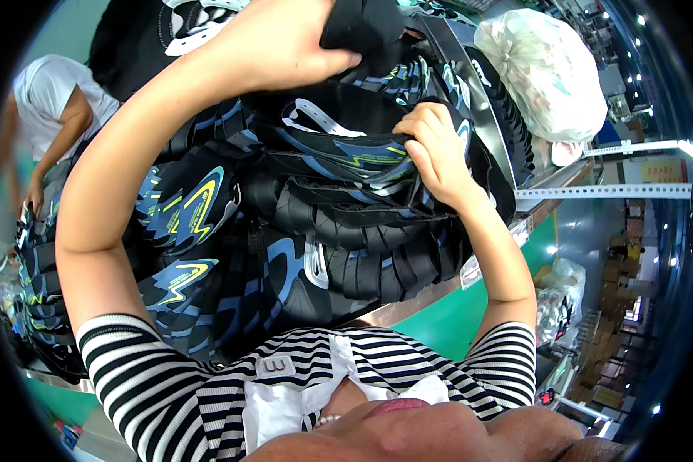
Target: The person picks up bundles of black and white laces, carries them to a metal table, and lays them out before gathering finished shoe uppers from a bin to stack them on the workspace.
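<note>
In front of me lies a big heap of black shoe uppers with blue and yellow patterning. My left hand (296, 46) is at the top of the view, its thumb closed against a dark shoe upper (366, 31) that is partly cut off and blurred. My right hand (435, 150) is on the right of the heap, fingers curled over the edge of a stacked shoe upper (362, 154). Between the hands, a white eyelet strip (316, 115) shows on a black upper. Bundled uppers (377, 223) lie in overlapping layers nearer to me.
A metal table edge (470, 92) runs along the right of the heap. Beyond it sits a full white plastic bag (543, 73). A perforated metal bar (608, 191) sticks out at right. Another person (61, 100) in a white shirt handles uppers at far left.
</note>
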Demonstrator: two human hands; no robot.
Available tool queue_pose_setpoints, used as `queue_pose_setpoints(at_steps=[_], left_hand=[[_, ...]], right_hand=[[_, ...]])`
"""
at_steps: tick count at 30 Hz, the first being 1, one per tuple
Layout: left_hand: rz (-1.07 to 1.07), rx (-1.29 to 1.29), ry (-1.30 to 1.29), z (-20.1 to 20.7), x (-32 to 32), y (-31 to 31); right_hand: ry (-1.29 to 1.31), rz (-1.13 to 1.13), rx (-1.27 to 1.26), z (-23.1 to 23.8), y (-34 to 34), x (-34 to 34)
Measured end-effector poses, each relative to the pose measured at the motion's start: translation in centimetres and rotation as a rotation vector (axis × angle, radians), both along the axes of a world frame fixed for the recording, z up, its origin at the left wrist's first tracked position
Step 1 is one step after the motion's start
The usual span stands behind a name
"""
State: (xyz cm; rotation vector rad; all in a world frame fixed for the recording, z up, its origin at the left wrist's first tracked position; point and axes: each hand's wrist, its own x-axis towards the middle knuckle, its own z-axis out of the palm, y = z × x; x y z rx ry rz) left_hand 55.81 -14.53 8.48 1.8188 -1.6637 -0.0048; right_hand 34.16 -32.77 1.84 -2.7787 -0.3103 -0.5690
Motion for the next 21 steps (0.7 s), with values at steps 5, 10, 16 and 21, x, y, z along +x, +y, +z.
queue_pose_setpoints(at_steps=[5,10,16,21], left_hand=[[-0.176,0.515,-0.077,-3.4,-2.8,-2.2],[-0.164,0.666,0.566,-5.3,-2.6,-1.1],[-0.236,0.792,0.905,-3.5,-2.9,-0.2],[-0.254,0.551,0.42,-4.3,-5.7,0.3]], right_hand=[[-0.138,-0.001,-0.028,-0.2,1.1,0.0],[-0.287,-0.363,-0.01,1.7,0.2,-1.2],[0.418,-0.632,0.856,1.1,-2.3,-5.7],[0.245,-0.675,0.274,-2.1,2.2,-4.3]])
